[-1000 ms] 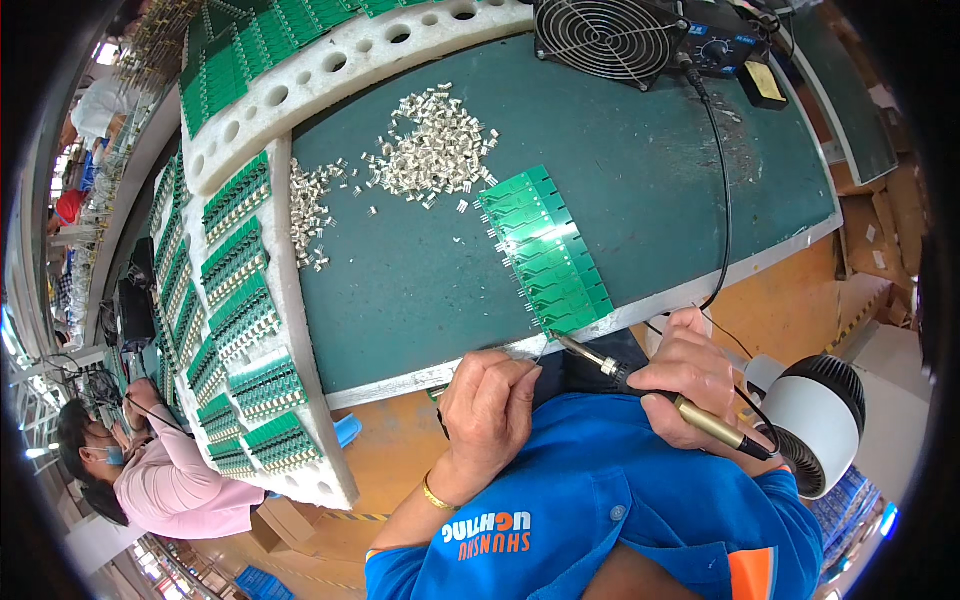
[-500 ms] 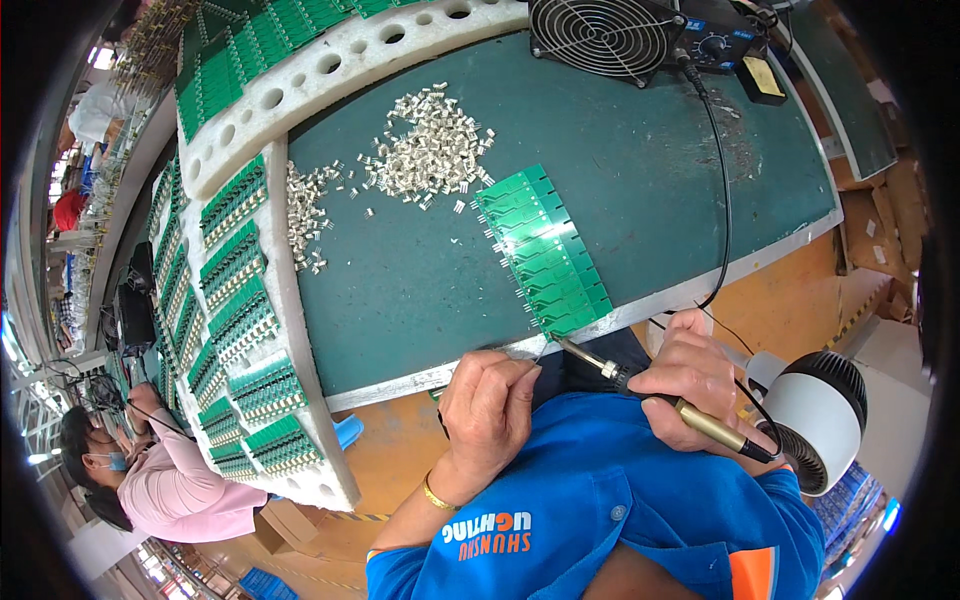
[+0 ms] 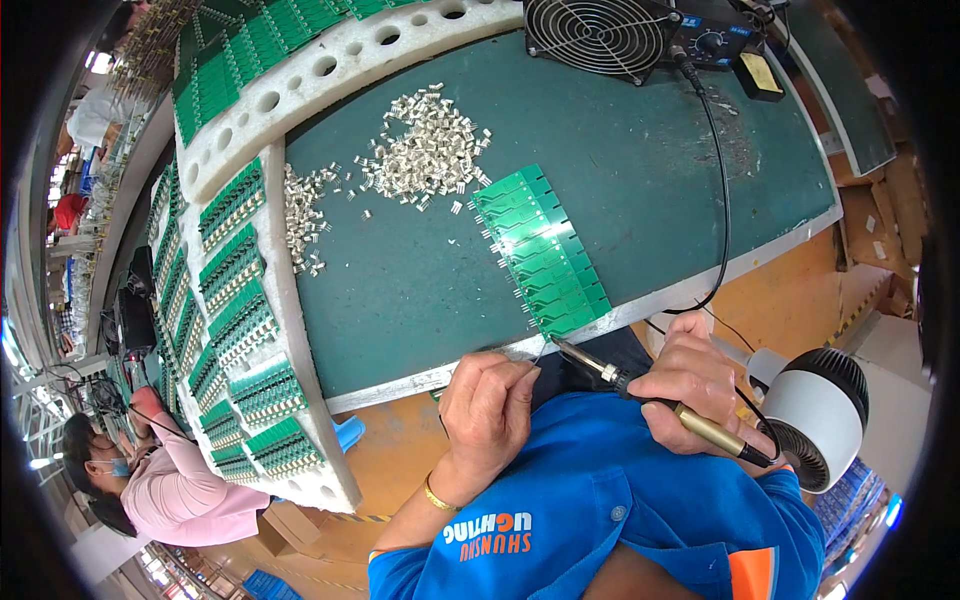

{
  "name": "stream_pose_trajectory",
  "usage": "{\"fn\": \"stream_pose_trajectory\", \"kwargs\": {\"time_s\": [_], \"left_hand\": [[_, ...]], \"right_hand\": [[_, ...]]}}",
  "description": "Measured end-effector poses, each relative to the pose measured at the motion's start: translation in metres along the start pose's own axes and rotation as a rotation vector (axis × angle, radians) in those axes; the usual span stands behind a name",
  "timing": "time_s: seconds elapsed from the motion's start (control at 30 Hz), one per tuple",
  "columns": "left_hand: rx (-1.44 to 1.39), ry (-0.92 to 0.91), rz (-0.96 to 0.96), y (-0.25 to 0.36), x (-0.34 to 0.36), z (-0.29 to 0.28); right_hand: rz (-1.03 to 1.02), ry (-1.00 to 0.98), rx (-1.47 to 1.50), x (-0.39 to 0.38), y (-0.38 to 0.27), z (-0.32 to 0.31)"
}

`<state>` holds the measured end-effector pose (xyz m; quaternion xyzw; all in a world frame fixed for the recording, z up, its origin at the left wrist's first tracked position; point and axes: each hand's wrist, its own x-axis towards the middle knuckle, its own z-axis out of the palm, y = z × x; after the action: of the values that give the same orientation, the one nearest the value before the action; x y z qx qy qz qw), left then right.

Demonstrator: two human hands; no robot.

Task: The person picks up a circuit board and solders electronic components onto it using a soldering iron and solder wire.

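My right hand (image 3: 690, 380) is wrapped round the gold-coloured handle of a soldering iron (image 3: 712, 430). The iron's tip meets the near corner of a green circuit board panel (image 3: 545, 255), at the table's front edge. My left hand (image 3: 487, 408) is closed in a pinch just left of that corner. A thin strand of solder wire (image 3: 542, 352) runs from its fingertips toward the iron's tip. Small white connectors with pins line the panel's left side. Whether the solder is melting is too small to tell.
Loose white connectors (image 3: 425, 150) lie heaped beyond the panel. White foam racks (image 3: 310, 400) with finished-looking boards stand at left. A fan (image 3: 600, 38) and a blue soldering station (image 3: 712, 42) sit at the back; the iron's cord (image 3: 722, 200) crosses the right side. A co-worker (image 3: 190, 480) sits at far left.
My hands, the iron and the panel keep almost the same places. The whole view has shifted very slightly, and the co-worker's arm has moved a little.
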<state>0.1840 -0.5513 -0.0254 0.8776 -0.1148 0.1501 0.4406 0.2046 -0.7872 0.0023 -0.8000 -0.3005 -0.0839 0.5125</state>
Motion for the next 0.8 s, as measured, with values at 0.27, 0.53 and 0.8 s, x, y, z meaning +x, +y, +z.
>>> {"fn": "stream_pose_trajectory", "kwargs": {"time_s": [0.27,0.53,0.8], "left_hand": [[0.023,-0.04,0.008,0.0002,0.0003,-0.0018],[0.037,-0.046,0.015,0.0001,-0.0001,-0.0019],[0.026,-0.057,0.022,-0.0004,0.0,-0.0025]], "right_hand": [[0.01,0.007,0.016,-0.0001,-0.0002,0.0013],[0.011,-0.008,0.0,-0.0023,-0.0005,-0.001],[0.013,-0.005,-0.007,-0.0017,0.0003,0.0019]]}}
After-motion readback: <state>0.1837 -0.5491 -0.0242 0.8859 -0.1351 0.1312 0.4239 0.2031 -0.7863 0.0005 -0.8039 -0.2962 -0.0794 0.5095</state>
